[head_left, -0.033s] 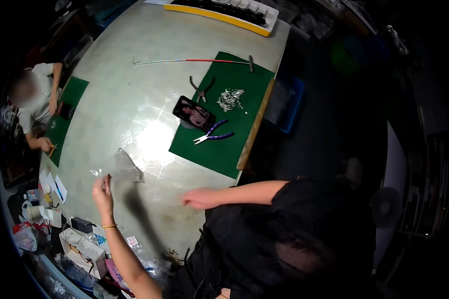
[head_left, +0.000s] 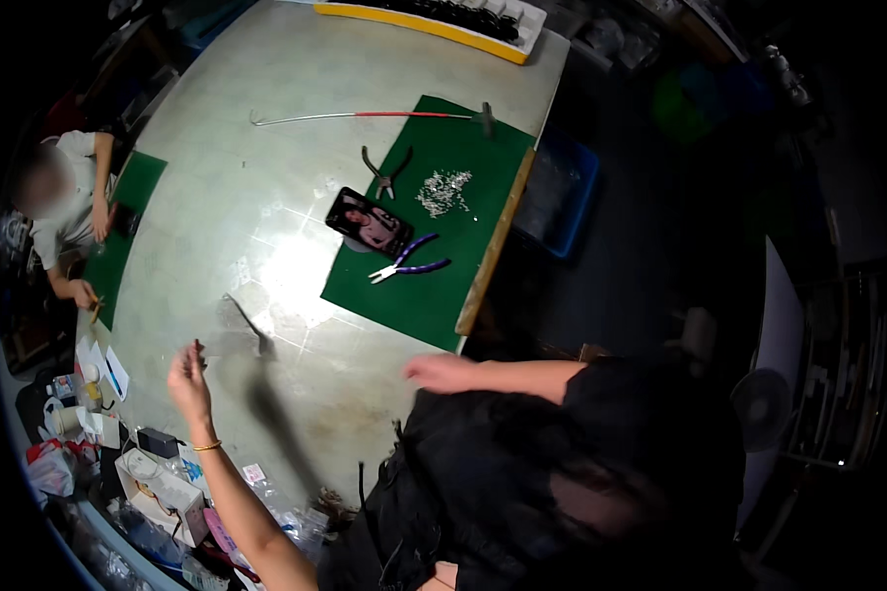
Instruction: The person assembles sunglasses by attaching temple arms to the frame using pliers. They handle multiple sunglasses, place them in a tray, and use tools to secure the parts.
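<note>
Transparent plastic bag (head_left: 242, 336), blurred, is pinched by the left hand (head_left: 189, 380); probably light, soft, slippery, best held at its edge. Whether the right hand (head_left: 440, 373) is closed, I cannot tell.

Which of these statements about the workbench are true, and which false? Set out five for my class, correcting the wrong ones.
1. The left grip holds see-through plastic. True, though the plastic is blurred.
2. The right grip holds the purple-handled pliers. False: they lie apart from it, on the green mat.
3. The small silvery pieces are inside a box. False: they lie loose on the mat.
4. The phone has its screen lit. True.
5. The yellow-edged tray stands at the table's far end. True.
</note>
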Demonstrator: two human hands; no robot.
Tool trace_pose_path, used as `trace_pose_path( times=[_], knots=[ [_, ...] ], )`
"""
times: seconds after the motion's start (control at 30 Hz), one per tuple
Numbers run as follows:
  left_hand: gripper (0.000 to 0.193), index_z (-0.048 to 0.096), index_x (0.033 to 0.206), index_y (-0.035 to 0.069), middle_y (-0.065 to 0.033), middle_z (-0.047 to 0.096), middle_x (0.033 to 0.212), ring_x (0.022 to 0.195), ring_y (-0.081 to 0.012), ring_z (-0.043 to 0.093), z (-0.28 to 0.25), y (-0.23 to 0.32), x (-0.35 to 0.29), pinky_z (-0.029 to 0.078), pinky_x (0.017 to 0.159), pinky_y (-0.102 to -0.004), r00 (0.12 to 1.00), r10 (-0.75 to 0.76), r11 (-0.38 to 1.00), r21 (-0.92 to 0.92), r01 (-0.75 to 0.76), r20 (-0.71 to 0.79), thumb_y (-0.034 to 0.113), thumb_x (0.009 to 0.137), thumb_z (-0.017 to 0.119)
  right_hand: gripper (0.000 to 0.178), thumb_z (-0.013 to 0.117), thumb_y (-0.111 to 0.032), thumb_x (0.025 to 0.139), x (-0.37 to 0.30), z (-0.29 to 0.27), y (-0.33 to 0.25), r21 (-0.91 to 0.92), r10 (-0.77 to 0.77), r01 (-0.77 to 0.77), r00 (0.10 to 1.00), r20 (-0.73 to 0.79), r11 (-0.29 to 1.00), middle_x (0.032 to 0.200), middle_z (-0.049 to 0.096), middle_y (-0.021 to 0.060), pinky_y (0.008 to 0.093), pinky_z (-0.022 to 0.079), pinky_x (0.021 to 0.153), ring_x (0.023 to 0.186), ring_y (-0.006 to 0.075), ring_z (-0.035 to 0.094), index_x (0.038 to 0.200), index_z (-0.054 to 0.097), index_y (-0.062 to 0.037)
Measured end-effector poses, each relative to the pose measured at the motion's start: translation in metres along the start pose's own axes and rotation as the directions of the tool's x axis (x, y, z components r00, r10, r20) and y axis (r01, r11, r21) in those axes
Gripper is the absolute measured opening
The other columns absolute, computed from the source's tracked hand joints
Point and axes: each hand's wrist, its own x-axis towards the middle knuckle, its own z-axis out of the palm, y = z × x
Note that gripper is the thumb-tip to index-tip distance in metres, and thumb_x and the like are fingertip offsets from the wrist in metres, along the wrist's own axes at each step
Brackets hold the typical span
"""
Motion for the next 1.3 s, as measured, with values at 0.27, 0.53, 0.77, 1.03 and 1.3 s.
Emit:
trace_pose_path(
  times=[0.27, 0.53, 0.77, 1.03, 1.3],
  knots=[
    [0.036, 0.066, 0.114, -0.001, -0.0004, 0.058, 0.080, 0.053, -0.0046, 0.043, 0.026, 0.131, -0.015, 0.036, 0.041, -0.0219, 0.959, -0.278, 0.952, 0.119, 0.283, -0.063, 0.029, 0.101, 0.050, 0.018, 0.048, -0.003, 0.092, -0.130, -0.161, 0.122, 0.695, 0.626, -0.166, 0.612, -0.484, 0.699, 0.083, 0.062, 0.0021, 0.0219, 0.047, 0.057, 0.065, 0.0083, 0.056, 0.106, 0.058, -0.0072],
    [0.040, 0.061, 0.126, 0.013, 0.0061, 0.062, 0.097, 0.057, -0.0016, 0.038, 0.098, 0.185, -0.102, 0.046, 0.047, -0.0224, 0.649, -0.759, 0.628, -0.324, 0.708, -0.053, 0.040, 0.098, 0.051, 0.017, 0.049, -0.004, 0.093, -0.088, -0.295, 0.136, 0.388, 0.298, -0.161, 0.898, -0.325, 0.907, 0.084, 0.064, 0.0047, 0.0262, 0.052, 0.066, 0.074, 0.0109, 0.062, 0.106, 0.060, -0.0028],
    [0.051, 0.055, 0.131, 0.005, -0.0004, 0.062, 0.101, 0.085, -0.0111, 0.057, 0.158, 0.231, -0.142, 0.050, 0.084, -0.0340, 0.582, -0.798, 0.298, -0.736, 0.607, 0.157, 0.044, 0.098, 0.048, 0.015, 0.055, -0.005, 0.089, -0.001, -0.333, 0.065, -0.199, -0.246, 0.213, 0.955, -0.163, 0.957, 0.095, 0.059, 0.0145, 0.0399, 0.049, 0.079, 0.090, 0.0319, 0.060, 0.102, 0.062, -0.0035],
    [0.040, 0.051, 0.129, -0.005, -0.0142, 0.061, 0.121, 0.112, -0.0200, 0.060, 0.177, 0.226, -0.154, 0.047, 0.097, -0.0319, 0.632, -0.689, 0.500, -0.399, 0.768, 0.353, 0.007, 0.091, 0.050, 0.033, 0.050, -0.001, 0.086, 0.109, -0.307, 0.046, -0.542, -0.412, 0.371, 0.910, 0.050, 0.754, 0.118, 0.055, 0.0178, 0.0418, 0.045, 0.098, 0.112, 0.0342, 0.054, 0.119, 0.053, -0.0015],
    [0.043, 0.050, 0.133, 0.009, -0.0213, 0.059, 0.124, 0.116, -0.0359, 0.056, 0.254, 0.191, -0.143, 0.043, 0.099, -0.0420, 0.862, -0.498, 0.798, 0.439, 0.413, 0.095, 0.027, 0.094, 0.052, 0.018, 0.052, -0.011, 0.082, 0.224, -0.331, 0.047, -0.908, -0.251, 0.261, 0.951, 0.182, 0.329, 0.084, 0.068, 0.0137, 0.0448, 0.054, 0.069, 0.081, 0.0292, 0.068, 0.092, 0.068, -0.0096]
  ],
)
